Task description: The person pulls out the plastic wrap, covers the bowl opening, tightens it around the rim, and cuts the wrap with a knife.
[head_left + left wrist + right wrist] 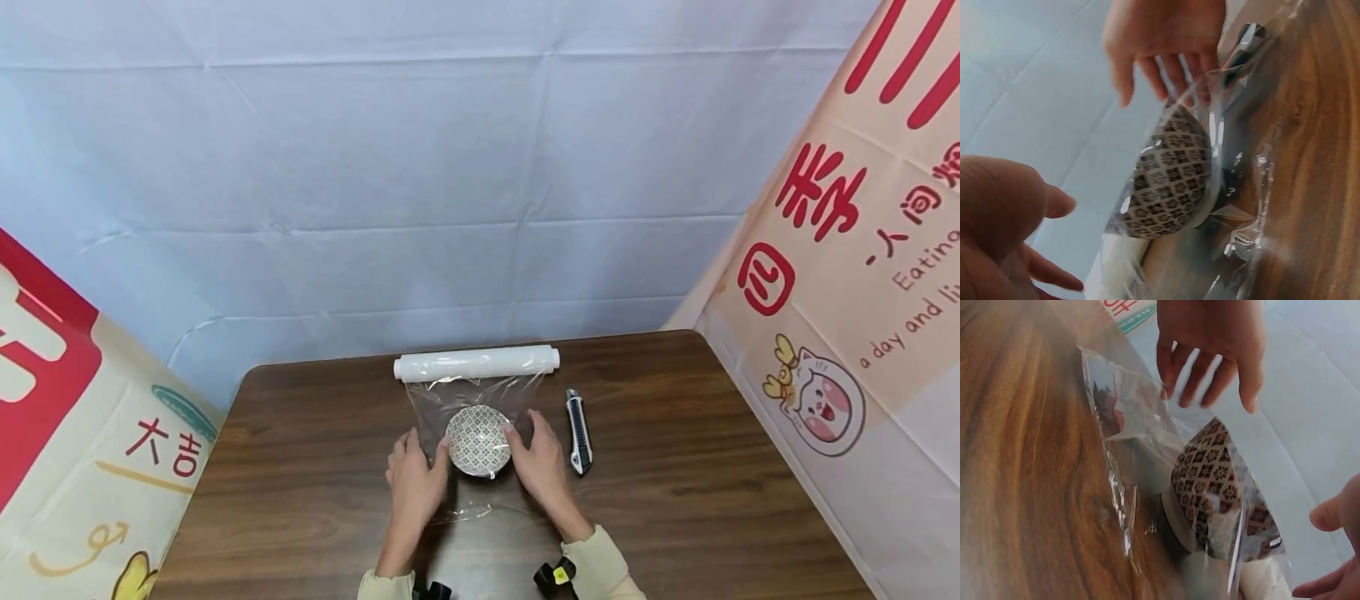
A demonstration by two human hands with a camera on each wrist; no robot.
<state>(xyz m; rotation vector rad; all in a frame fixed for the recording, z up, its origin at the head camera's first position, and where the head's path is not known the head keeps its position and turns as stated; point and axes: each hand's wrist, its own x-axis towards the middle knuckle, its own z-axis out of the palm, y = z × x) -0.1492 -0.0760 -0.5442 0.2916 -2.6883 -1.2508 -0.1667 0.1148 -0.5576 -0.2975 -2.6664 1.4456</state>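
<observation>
A bowl (480, 442) with a dark-and-light diamond pattern stands upright on the table. Clear cling film (480, 506) lies over it, running from the white roll (477, 364) behind it toward the person. My left hand (416, 479) is at the bowl's left side, fingers spread and thumb near the rim. Opposite it, my right hand (542, 462) has its thumb by the right rim, fingers extended. Both wrist views show the film draping down the bowl's patterned side (1172, 175). Whether the thumbs touch film or bowl I cannot tell.
A utility knife (578, 433) lies on the wooden table (690, 483), right of the right hand. Behind the table hangs a pale cloth (360, 167). Printed banners (847, 333) flank it on both sides.
</observation>
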